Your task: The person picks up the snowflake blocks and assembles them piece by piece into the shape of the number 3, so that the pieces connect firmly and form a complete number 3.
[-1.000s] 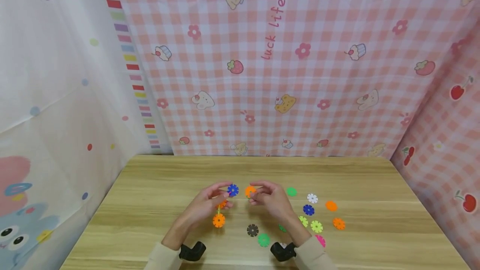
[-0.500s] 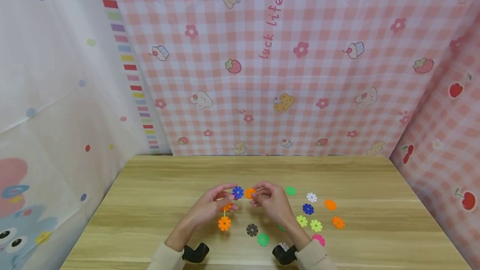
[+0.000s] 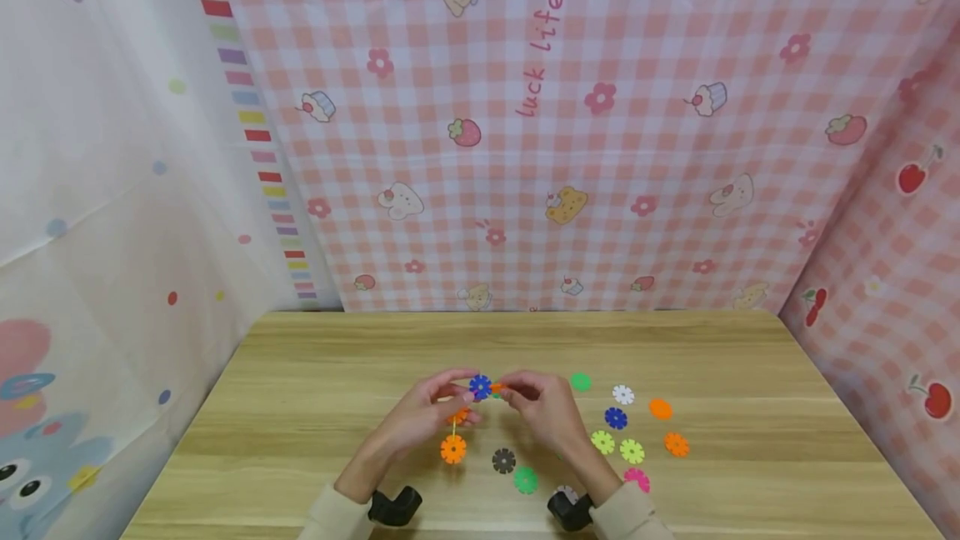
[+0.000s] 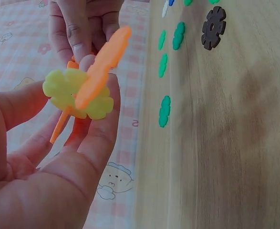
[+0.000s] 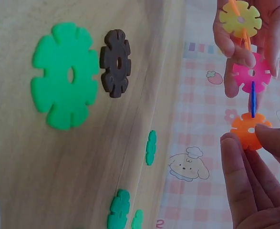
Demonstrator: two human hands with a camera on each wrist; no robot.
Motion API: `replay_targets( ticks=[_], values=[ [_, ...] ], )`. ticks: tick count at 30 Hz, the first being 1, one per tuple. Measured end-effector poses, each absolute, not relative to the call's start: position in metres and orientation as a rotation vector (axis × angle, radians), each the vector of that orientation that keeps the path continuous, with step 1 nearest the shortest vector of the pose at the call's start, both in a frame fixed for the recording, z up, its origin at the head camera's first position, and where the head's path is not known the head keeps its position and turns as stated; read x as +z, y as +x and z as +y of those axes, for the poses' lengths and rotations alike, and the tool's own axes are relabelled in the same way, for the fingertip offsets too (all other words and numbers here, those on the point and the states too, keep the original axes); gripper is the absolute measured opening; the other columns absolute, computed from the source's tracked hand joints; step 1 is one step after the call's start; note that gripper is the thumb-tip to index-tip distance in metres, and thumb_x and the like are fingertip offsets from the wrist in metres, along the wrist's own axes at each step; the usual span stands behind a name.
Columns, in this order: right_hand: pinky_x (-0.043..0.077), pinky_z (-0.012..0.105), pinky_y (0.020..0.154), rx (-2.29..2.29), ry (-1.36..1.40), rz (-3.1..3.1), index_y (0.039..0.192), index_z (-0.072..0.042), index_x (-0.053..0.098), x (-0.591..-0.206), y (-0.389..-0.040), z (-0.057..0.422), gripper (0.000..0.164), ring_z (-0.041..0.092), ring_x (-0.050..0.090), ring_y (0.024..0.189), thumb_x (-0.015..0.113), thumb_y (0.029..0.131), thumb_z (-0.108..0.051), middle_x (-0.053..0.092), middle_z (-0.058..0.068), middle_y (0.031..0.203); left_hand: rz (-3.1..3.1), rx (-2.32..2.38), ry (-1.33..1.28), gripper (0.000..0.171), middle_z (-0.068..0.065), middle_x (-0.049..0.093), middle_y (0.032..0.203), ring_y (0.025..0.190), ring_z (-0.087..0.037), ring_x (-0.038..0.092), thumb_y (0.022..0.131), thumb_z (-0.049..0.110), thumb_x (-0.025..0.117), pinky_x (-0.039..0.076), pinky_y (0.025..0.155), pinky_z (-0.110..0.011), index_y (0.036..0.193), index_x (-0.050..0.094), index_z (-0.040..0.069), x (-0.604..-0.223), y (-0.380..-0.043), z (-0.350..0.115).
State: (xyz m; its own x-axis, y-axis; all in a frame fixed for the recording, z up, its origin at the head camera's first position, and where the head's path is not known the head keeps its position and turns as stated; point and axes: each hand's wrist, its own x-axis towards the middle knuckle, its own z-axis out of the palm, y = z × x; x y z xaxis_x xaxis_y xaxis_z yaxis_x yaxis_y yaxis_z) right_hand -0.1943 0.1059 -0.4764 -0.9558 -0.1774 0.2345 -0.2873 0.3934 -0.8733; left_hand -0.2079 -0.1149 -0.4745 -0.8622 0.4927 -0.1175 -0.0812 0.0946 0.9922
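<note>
Above the table, my left hand (image 3: 422, 407) holds a chain of notched plastic snowflake discs between thumb and fingers. Along it are an orange disc (image 3: 453, 449) hanging lowest, a yellow disc (image 5: 240, 18), a second orange disc seen edge-on, a pink disc (image 5: 251, 72) and a blue disc (image 3: 480, 387) at the upper end. My right hand (image 3: 553, 411) pinches another orange disc (image 5: 246, 128) between thumb and fingertips. In the right wrist view its edge meets the blue disc's edge. The left wrist view shows the chain's yellow disc (image 4: 99, 102) crossed by an orange one.
Loose discs lie flat on the wooden table (image 3: 300, 407), mostly right of centre: a black disc (image 3: 504, 461), a green disc (image 3: 526, 480), a white disc (image 3: 622, 394), a blue disc, a pink disc (image 3: 637, 480) and several yellow, orange and green ones. Patterned cloths (image 3: 480, 173) surround the table.
My left hand has moved right with the chain, bringing its blue disc up to the orange disc in my right hand. That orange disc has turned from face-on to nearly edge-on.
</note>
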Motion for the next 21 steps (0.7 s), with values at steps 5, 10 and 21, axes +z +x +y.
replay_targets(
  ticks=[5, 10, 21],
  values=[
    [0.056, 0.018, 0.074, 1.550, 0.454, -2.520, 0.102, -0.005, 0.075, -0.4752, -0.1929, 0.1067, 0.014, 0.021, 0.071, 0.084, 0.071, 0.089, -0.003, 0.076, 0.006, 0.095, 1.957, 1.823, 0.399, 0.049, -0.032, 0.055, 0.124, 0.102, -0.041, 0.067, 0.100, 0.020, 0.060, 0.055, 0.092, -0.045, 0.145, 0.047, 0.005, -0.4752, -0.2080, -0.1148],
    [0.056, 0.019, 0.073, 1.574, 0.414, -2.502, 0.099, -0.008, 0.075, -0.4750, -0.1904, 0.1085, 0.012, 0.018, 0.070, 0.082, 0.071, 0.088, -0.002, 0.075, 0.006, 0.093, 1.954, 1.831, 0.393, 0.048, -0.029, 0.058, 0.123, 0.103, -0.039, 0.067, 0.099, 0.019, 0.061, 0.054, 0.094, -0.049, 0.144, 0.049, 0.005, -0.4725, -0.2068, -0.1153],
    [0.058, 0.021, 0.074, 1.648, 0.508, -2.394, 0.095, -0.008, 0.075, -0.4787, -0.1905, 0.1143, 0.016, 0.015, 0.072, 0.081, 0.071, 0.087, 0.004, 0.075, 0.010, 0.092, 1.985, 1.774, 0.473, 0.045, -0.028, 0.064, 0.122, 0.109, -0.043, 0.064, 0.101, 0.022, 0.058, 0.056, 0.092, -0.034, 0.144, 0.051, 0.010, -0.4725, -0.2090, -0.1195]
  ],
)
